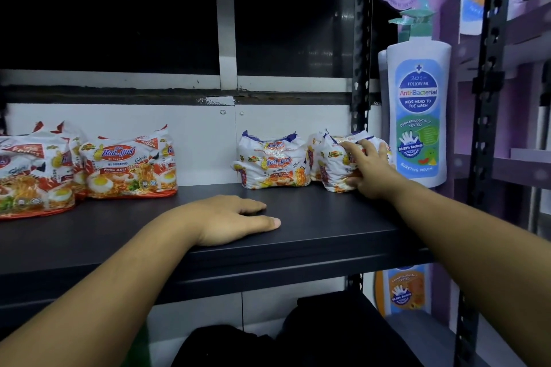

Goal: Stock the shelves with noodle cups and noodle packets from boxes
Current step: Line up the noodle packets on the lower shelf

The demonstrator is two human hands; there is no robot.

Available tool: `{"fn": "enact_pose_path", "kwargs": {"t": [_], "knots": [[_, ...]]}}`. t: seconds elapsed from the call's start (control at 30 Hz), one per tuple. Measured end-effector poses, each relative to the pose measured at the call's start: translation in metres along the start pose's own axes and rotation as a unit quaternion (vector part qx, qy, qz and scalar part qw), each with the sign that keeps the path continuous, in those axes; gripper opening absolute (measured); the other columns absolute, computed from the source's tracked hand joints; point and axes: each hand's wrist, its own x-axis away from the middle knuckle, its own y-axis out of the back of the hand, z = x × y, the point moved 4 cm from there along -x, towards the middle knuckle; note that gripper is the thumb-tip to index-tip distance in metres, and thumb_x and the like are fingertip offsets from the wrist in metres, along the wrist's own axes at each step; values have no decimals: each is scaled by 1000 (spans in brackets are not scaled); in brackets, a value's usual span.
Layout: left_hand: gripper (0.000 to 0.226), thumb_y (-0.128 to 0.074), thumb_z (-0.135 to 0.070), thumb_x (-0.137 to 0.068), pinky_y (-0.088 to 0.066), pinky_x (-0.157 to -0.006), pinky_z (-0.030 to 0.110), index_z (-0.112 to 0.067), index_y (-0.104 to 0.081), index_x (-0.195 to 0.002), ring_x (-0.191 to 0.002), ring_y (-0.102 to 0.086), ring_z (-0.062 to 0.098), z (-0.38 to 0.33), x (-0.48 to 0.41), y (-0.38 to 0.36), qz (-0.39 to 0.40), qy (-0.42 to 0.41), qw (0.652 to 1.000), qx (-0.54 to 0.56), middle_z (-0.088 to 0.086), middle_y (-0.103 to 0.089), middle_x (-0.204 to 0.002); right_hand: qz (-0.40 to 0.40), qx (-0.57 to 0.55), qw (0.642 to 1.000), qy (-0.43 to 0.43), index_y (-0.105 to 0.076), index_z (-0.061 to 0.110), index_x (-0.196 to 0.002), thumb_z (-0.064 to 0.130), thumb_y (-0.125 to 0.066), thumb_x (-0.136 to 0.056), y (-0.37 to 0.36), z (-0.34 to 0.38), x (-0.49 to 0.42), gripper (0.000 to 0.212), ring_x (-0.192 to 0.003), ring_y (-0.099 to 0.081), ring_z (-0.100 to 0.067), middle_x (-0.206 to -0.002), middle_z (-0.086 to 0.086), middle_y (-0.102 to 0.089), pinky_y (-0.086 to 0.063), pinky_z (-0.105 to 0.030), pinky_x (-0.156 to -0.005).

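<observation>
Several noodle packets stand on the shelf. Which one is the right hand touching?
The blue-trimmed packet farthest right, beside the wash bottle. The right hand rests its fingers on it; the other packets stand untouched to its left.

Place: a shop, most likely a small grocery or convenience store, is showing here.
Shelving: a dark shelf (328,226) on a slotted black metal upright (489,128) is carrying goods set out in rows against a white back panel.
Stock: red noodle multipacks (131,167) are standing at the left, and blue-and-white noodle multipacks (274,161) are sitting at the right, all of one brand and facing forward.
Advertising: a large bottle-shaped body wash display (417,116) is hanging beside the shelf, printed with "Anti-Bacterial" and "Kids Head to Toe Wash".
Neighbouring bay: purple shelves (512,164) are running off to the right.
</observation>
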Motion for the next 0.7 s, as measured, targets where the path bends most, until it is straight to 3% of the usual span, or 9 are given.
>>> {"fn": "enact_pose_path", "kwargs": {"t": [0.2,0.4,0.6,0.7], "knots": [[77,-41,-83,-88,-21,-121,35,-47,-37,-155,-152,-28,12,-3,0,0,5,0,1000,5,-15,-31,-166,7,13,1000,-7,-10,48,-156,25,-66,-96,0,4,2,85,-153,18,-42,-169,3,5,-14,-75,-115],[77,-43,-85,-87,-23,-121,37,-47,-40,-154,-151,-30,13,-2,0,1,-1,5,1000,14,-15,-33,-165,30,74,996,-50,20,57,-152,30,-55,-97,-1,15,10,96,-150,34,-35,-164,4,36,4,-82,-108],[77,-46,-84,-87,-25,-119,37,-46,-42,-153,-150,-33,14,-2,1,1,-8,1,1000,23,-14,-35,-164,0,144,989,-34,25,45,-155,40,-49,-98,7,27,23,93,-150,32,-36,-165,-3,33,3,-80,-112],[78,-46,-83,-87,-26,-121,39,-44,-42,-154,-150,-33,15,-3,2,1,-8,2,1000,28,-13,-35,-164,-29,160,986,33,11,38,-160,40,-49,-99,15,48,37,85,-153,24,-38,-168,-7,25,-2,-70,-120]]}}
